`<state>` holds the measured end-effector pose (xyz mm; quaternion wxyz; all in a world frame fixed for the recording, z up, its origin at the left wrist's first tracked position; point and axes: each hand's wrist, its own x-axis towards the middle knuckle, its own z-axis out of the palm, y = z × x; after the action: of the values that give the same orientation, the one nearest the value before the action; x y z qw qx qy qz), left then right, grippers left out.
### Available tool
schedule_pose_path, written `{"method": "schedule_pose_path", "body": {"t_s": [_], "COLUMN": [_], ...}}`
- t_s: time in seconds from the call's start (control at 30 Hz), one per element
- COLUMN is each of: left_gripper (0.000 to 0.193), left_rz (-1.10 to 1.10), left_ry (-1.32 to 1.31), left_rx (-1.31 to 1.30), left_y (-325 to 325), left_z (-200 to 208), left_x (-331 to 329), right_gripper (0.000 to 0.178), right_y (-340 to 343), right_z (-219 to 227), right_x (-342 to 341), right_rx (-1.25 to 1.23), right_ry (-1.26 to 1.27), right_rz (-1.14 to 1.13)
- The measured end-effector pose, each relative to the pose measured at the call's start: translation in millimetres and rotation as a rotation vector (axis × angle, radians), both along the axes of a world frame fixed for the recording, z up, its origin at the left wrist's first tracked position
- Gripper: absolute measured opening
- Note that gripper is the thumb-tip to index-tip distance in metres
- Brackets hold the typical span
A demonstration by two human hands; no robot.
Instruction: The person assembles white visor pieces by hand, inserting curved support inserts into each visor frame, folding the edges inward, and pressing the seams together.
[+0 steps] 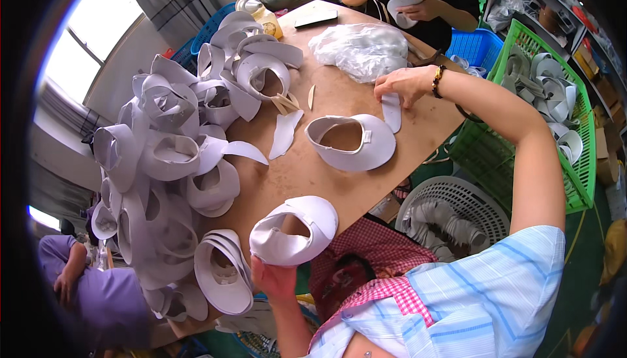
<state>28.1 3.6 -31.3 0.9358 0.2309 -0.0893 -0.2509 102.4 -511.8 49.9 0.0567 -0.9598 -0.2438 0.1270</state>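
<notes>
My left hand (274, 279) is closed on the lower rim of a white shoe upper (324, 217), which it holds up at the near edge of the table. Farther off to the right, my right hand (410, 85) has its fingers bent around the top end of a white tongue-shaped piece (392, 117). The fingertips are partly hidden there. Between the hands, a second white shoe upper (375, 146) lies on the tabletop. A flat white cut piece (285, 134) is to its left, near a thin cream strip (311, 97).
A big heap of white uppers (170, 155) covers the table's left side. A crumpled clear plastic bag (359, 48) and a dark phone (316, 19) lie at the back. Across the table, another person's hands (423, 8) hold white pieces. To the right are a green crate (588, 142) and a grey basket (486, 198).
</notes>
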Motion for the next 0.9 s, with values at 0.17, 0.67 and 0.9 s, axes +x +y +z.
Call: {"method": "schedule_pose_path", "body": {"t_s": [0.17,0.67,0.9], "left_gripper": [0.058,0.055,0.052], "left_rz": [-0.017,-0.092,-0.065], "left_ry": [0.057,-0.007,0.073], "left_rx": [0.001,-0.07,-0.109], "left_y": [2,-8,1], "left_z": [-2,5,0], "left_x": [6,7,3], "right_gripper": [0.055,0.077,0.051], "right_y": [17,34,48], "right_z": [20,-24,-19], "right_x": [-6,-30,-7], "right_rx": [-0.228,-0.087,0.195], "right_ry": [0.152,-0.073,-0.044], "right_rz": [-0.082,-0.944,-1.093]}}
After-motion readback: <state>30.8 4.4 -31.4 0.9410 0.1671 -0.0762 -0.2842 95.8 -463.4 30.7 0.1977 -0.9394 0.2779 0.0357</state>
